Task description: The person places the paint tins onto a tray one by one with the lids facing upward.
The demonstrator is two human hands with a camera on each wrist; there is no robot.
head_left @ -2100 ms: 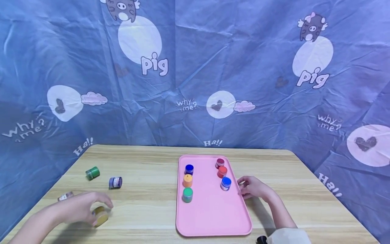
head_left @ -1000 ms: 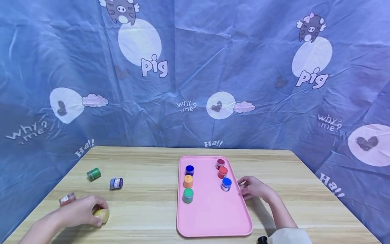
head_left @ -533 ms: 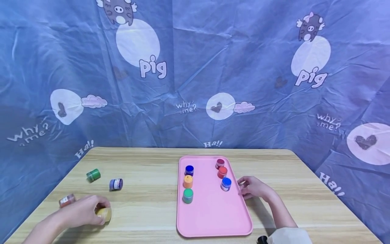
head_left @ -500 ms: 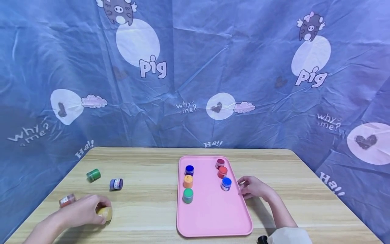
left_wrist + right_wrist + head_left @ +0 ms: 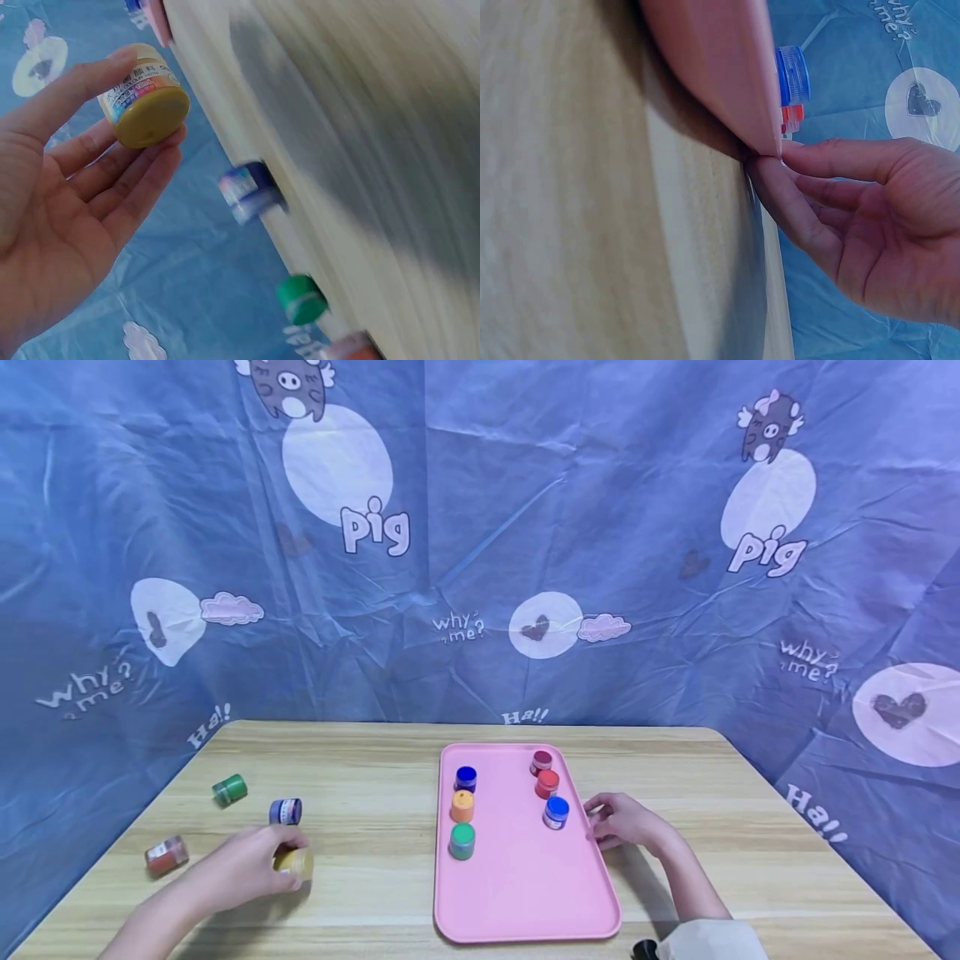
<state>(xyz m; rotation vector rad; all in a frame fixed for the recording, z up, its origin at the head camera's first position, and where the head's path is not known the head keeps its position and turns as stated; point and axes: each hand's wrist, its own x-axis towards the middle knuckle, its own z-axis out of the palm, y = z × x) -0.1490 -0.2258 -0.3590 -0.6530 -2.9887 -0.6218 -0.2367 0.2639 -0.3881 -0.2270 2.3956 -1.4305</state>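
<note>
My left hand (image 5: pixel 243 870) pinches a yellow paint jar (image 5: pixel 300 863) between thumb and fingers, above the table on the left. In the left wrist view the labelled jar (image 5: pixel 154 101) is tilted, and the table shows beyond it. My right hand (image 5: pixel 626 821) pinches the right rim of the pink tray (image 5: pixel 525 893); the right wrist view has the thumb above the rim and a finger under it. On the tray, a dark blue jar (image 5: pixel 466 778), an orange jar (image 5: pixel 462 807) and a green jar (image 5: pixel 462 841) form a left row. Dark red (image 5: pixel 542 762), red (image 5: pixel 547 784) and blue (image 5: pixel 557 812) jars line its right side.
Left of the tray, a green jar (image 5: pixel 229 789), a purple-blue jar (image 5: pixel 286 812) and a brownish-red jar (image 5: pixel 167 856) lie on their sides on the wooden table (image 5: pixel 375 827). A blue printed cloth (image 5: pixel 480 527) hangs behind the table.
My left hand has closed its fingers on the yellow jar, picked it up and carried it rightward and slightly away from me. The right hand stays at the tray rim.
</note>
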